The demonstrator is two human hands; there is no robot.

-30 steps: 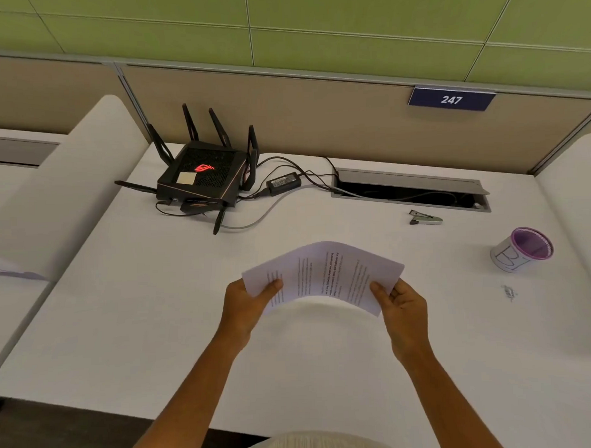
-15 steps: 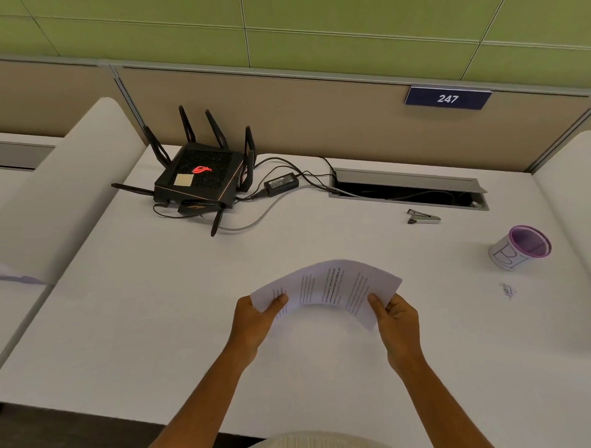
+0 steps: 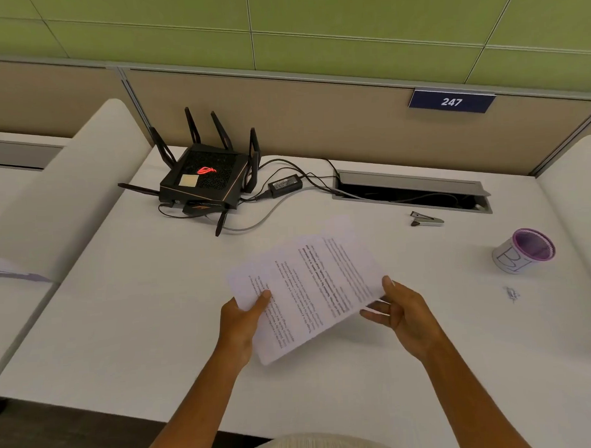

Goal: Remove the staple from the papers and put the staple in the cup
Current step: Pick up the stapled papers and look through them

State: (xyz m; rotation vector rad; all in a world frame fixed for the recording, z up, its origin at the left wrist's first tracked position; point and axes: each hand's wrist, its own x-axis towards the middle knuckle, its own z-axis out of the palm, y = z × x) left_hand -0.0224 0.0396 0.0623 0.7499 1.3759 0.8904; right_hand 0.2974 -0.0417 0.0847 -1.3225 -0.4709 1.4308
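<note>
Desk (image 3: 123, 313): papers (image 3: 309, 283) now flatter, rotated.

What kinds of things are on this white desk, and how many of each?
Stapled papers, held in the left hand and right hand: 1
Staple remover: 1
Purple-rimmed cup: 1
Black router: 1
Power adapter: 1
Small scribble mark on the desk: 1
Total: 6

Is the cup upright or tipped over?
Tipped. The cup lies on its side on the desk, purple-rimmed mouth facing right and toward the camera. The inside looks empty, but I cannot tell.
</note>
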